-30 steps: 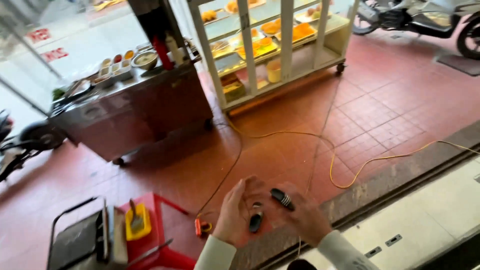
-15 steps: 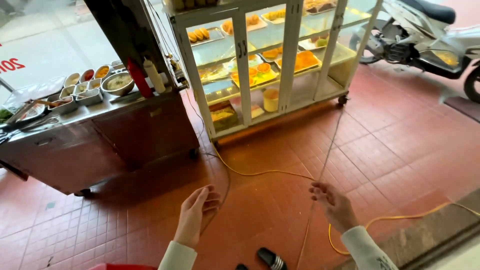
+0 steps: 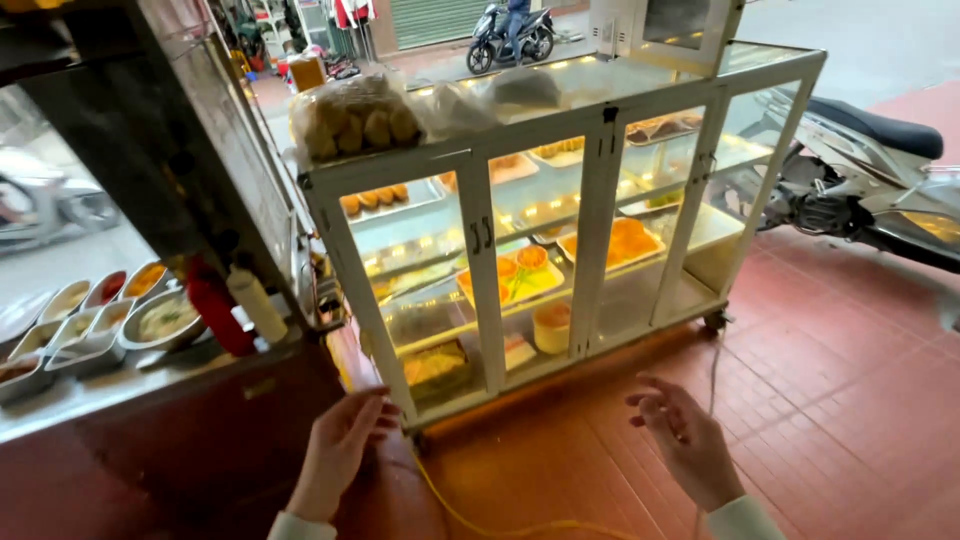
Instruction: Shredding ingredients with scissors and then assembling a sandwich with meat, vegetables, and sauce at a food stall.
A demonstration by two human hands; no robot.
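Here, left hand (image 3: 335, 455) and right hand (image 3: 688, 440) both released, fingers spread, holding nothing. Glass display cabinet (image 3: 560, 230) stands at 12 o'clock; yellow cable (image 3: 470, 515) on tiled floor (image 3: 830, 400) between hands.

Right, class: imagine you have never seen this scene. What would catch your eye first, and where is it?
The lit glass display cabinet fills the middle, its shelves holding trays of orange and yellow food, with a bag of bread rolls on top. Below, the left hand and right hand are spread open and empty above the red tiled floor. A parked scooter stands at the right.
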